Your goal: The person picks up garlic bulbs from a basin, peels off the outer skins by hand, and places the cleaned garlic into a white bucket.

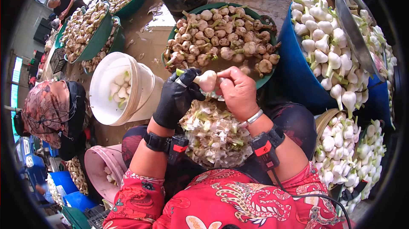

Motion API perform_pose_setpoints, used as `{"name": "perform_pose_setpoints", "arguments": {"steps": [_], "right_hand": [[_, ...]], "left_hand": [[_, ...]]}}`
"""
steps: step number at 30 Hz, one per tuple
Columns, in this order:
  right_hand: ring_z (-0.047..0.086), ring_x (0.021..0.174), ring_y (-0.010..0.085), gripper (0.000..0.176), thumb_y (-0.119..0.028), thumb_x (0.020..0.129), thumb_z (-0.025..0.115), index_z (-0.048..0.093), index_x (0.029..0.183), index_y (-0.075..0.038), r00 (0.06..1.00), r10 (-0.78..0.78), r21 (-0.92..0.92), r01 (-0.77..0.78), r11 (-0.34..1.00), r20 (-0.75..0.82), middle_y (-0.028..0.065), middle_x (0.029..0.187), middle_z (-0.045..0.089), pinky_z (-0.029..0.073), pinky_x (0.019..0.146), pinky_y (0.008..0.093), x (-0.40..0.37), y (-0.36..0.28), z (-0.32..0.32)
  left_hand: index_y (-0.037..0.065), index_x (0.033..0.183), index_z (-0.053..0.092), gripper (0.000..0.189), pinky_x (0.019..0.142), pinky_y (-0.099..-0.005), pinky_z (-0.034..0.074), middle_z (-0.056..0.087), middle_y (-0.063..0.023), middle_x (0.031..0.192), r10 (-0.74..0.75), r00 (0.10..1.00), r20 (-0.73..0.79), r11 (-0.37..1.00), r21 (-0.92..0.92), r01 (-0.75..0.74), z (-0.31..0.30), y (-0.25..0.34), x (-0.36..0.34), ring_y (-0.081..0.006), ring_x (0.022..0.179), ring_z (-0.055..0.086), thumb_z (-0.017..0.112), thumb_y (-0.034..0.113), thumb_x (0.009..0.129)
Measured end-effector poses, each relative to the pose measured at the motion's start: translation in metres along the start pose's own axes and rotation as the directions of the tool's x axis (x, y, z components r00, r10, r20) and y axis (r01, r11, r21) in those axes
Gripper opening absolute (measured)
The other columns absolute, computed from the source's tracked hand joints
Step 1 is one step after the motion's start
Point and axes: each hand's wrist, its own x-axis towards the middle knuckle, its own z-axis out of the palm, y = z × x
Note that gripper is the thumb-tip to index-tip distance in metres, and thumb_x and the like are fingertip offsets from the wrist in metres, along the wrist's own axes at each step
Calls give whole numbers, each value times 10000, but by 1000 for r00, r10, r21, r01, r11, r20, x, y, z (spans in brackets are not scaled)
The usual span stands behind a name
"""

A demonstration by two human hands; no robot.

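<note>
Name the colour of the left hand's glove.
The glove is black, showing best in the head view.

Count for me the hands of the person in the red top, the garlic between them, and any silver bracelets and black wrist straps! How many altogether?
Hands: 2, the black-gloved left hand and the bare right hand
Garlic bulb between them: 1
Silver bracelet: 1
Black wrist straps: 2, the left strap and the right strap
Total: 6
</note>
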Motion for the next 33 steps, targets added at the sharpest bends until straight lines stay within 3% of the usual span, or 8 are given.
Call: {"name": "perform_pose_setpoints", "arguments": {"steps": [2,7,19,22,24,28,30,33], "right_hand": [[563,624,61,69,-25,796,618,610,863,-12,988,150,63,-148,987,-25,1,686,597,482,586,232,3,-11,2],[538,604,53,93,-62,792,663,620,864,-21,991,-120,-14,121,993,62,-9,668,599,469,573,229,-5,-4,17],[657,617,189,93,-36,790,550,604,729,7,990,-142,-305,133,943,-7,128,640,632,514,582,326,-1,3,13],[645,580,166,96,-31,780,537,601,719,5,998,-26,-220,14,975,-52,99,596,612,515,558,311,7,10,10],[613,513,122,107,-32,785,535,598,701,-11,989,120,-66,-125,990,-81,42,572,588,507,496,266,9,6,5],[613,539,98,120,-40,809,551,598,702,-13,973,229,86,-225,971,-38,22,629,605,505,501,265,4,-15,2],[633,584,148,83,-33,793,572,605,721,-9,985,-171,-160,170,972,7,63,654,621,503,548,300,-2,-13,9],[630,629,239,46,-36,769,586,614,743,-10,969,-246,-379,226,898,-5,124,677,620,494,595,342,-3,-6,8]], "left_hand": [[-8,1106,562,316,659,-308,542,629,-83,903,165,980,114,936,296,-192,-5,9,-12,-147,708,615,497,265,962],[22,1069,574,219,652,-317,555,641,-76,838,59,990,-130,997,-48,-66,-1,6,-20,-152,632,619,518,200,954],[14,959,583,135,680,-243,503,644,-45,894,332,943,-27,862,414,-292,11,-25,-24,-92,754,602,660,37,851],[20,981,587,130,693,-275,523,646,-54,900,322,945,-55,907,303,-292,10,-25,-25,-125,760,624,640,64,871],[27,1008,591,135,713,-318,546,650,-71,921,146,986,-84,986,-73,-152,15,-12,-27,-169,781,644,609,99,895],[23,1043,581,165,730,-405,562,640,-104,956,141,985,-94,981,-121,-152,15,-12,-24,-243,784,660,571,116,908],[21,1043,595,153,751,-360,560,644,-96,1027,177,980,-93,975,-120,-188,19,-13,-23,-198,829,651,586,78,902],[9,1059,600,182,769,-412,558,637,-116,1004,265,958,-108,964,27,-263,17,-22,-21,-243,843,656,580,86,895]]}}
